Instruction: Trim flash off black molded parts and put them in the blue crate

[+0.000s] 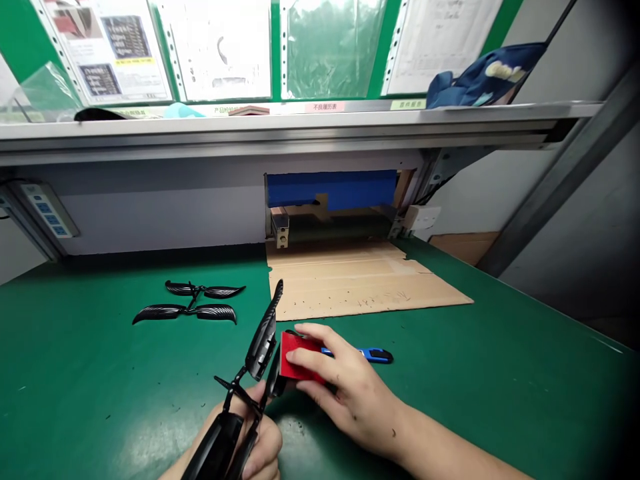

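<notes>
My left hand (260,443) is closed round a long black plastic moulding (263,343) with leaf-shaped pieces joined by a thin runner; it sticks up and away from me. My right hand (345,387) grips a red tool (295,357) and presses it against the moulding near the runner. Both hands are low in the middle of the head view, over the green table mat (100,387).
Two more black leaf-shaped mouldings (193,303) lie on the mat to the left. A blue-handled knife (373,355) lies just beyond my right hand. A flat cardboard sheet (350,280) leads to a blue-topped opening (333,190) under the shelf.
</notes>
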{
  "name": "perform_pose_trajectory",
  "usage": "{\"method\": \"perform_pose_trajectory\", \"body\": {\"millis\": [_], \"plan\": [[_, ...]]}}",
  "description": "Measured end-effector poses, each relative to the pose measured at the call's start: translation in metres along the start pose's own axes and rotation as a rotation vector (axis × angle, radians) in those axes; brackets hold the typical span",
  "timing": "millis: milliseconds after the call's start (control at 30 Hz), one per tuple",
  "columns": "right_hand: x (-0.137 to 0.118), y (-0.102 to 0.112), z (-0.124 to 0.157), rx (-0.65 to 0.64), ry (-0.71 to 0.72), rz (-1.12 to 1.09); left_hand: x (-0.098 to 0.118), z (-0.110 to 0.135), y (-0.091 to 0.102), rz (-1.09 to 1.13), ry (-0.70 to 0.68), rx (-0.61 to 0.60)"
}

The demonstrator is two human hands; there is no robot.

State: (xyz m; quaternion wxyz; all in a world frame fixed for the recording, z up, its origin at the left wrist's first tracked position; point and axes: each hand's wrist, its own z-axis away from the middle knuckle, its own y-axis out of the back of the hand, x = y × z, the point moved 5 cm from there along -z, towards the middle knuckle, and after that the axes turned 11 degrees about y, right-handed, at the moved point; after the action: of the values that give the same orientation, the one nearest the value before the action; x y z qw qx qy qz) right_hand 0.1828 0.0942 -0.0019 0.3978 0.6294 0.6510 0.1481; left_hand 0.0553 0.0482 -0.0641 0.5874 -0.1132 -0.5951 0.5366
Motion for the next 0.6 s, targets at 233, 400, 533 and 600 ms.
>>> {"method": "perform_pose_trajectory", "body": {"millis": [233,400,533,600], "plan": [[-0.003,0.001,-0.003,-0.012,0.015,0.013,-0.002,-0.002,0.008,0.038,-0.040,-0.028],[-0.008,-0.001,-0.004,-0.059,0.114,-0.020,-0.003,-0.003,0.018,0.079,-0.090,-0.023],[0.019,0.005,0.003,0.013,-0.137,0.023,0.000,-0.005,0.018,0.085,-0.155,-0.085],[0.028,0.008,0.005,0.068,-0.206,0.010,0.002,-0.005,0.018,0.064,-0.190,-0.103]]}}
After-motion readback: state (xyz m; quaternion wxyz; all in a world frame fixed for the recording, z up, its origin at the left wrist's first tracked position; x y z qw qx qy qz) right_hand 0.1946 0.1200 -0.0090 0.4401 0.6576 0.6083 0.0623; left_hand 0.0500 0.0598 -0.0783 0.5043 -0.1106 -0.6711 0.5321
